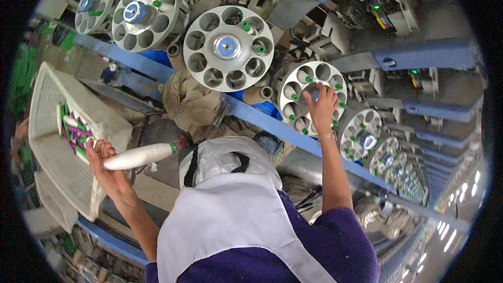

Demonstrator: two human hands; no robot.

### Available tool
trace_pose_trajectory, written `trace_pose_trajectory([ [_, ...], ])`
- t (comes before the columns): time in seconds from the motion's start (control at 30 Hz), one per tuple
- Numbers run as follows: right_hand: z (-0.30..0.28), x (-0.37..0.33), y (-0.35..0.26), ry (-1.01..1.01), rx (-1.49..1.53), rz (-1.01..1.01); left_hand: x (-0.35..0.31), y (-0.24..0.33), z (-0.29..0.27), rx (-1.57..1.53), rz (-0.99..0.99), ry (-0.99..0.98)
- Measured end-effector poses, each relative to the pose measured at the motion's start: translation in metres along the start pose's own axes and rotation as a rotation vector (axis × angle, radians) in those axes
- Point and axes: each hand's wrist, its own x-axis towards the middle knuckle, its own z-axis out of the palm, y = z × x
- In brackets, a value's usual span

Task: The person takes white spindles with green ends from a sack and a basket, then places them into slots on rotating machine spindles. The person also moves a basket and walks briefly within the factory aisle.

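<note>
A full white yarn bobbin (pixel 140 156) with a green tube end lies across my left hand (pixel 106 169), its green end pointing right. My left fingers are curled beside its near end, next to a cream plastic crate. Over at the right, my right hand (pixel 322 107) is on the face of a round grey bobbin magazine (pixel 336 73), over its blue hub. Thumb and fingers there are bent and apart; what the fingertips touch is partly hidden. Several pockets of this magazine hold white bobbins with green tips.
The cream crate (pixel 111 122) holds bobbins and green and purple tubes (pixel 73 126). More round magazines (pixel 228 48) line a blue rail (pixel 262 119) along the machine. Brown cloth (pixel 191 99) hangs near the rail. A white bag (pixel 230 157) with black handles sits before my apron.
</note>
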Motion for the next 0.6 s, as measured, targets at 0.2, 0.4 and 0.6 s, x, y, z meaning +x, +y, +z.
trace_pose_trajectory([
  [0.2,0.007,0.006,0.006,0.285,0.341,0.132,0.072,0.034,-0.026,0.161,-0.163,-0.045],
  [0.4,-0.041,-0.027,0.031,0.642,0.675,0.654,0.112,0.045,-0.047,0.187,-0.224,-0.112],
  [0.6,-0.018,-0.011,-0.028,0.240,0.004,0.259,0.122,0.041,-0.031,0.108,-0.317,-0.234],
])
